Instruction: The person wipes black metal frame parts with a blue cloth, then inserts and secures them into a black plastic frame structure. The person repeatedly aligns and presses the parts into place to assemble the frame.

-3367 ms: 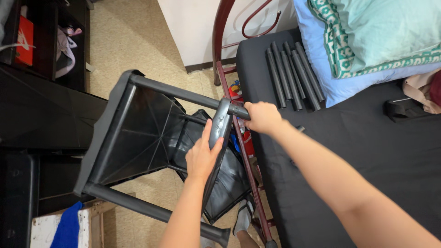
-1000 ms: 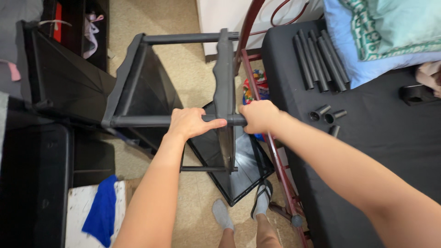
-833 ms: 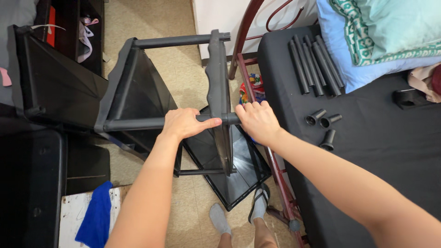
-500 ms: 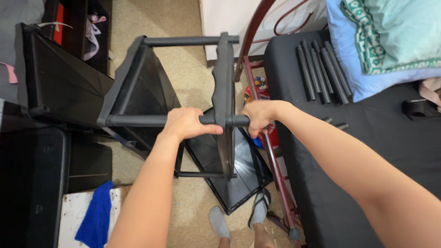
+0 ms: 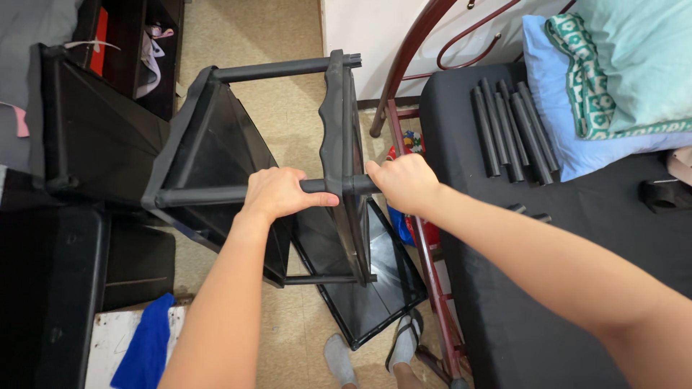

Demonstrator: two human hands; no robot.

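Plastic shelving, black and half built, hangs on its side above the tan floor [image 5: 288, 108] just beside the bed [image 5: 577, 238]. We wrap our left hand [image 5: 277, 193] with fingers curled tight around a rack pole [image 5: 209, 194], and our right hand [image 5: 404, 181] closes in a fist over the pole's end where it passes the shelf tray [image 5: 339, 144]. It looks light, stiff, smooth and somewhat slippery; the poles give the surest hold, since push-fit joints may pull apart. Spare tubes [image 5: 504, 126] lie on the bed.

both hands, left hand [image 5: 277, 193] and right hand [image 5: 404, 182], grip the black plastic rack's [image 5: 216, 155] pole [image 5: 209, 194].
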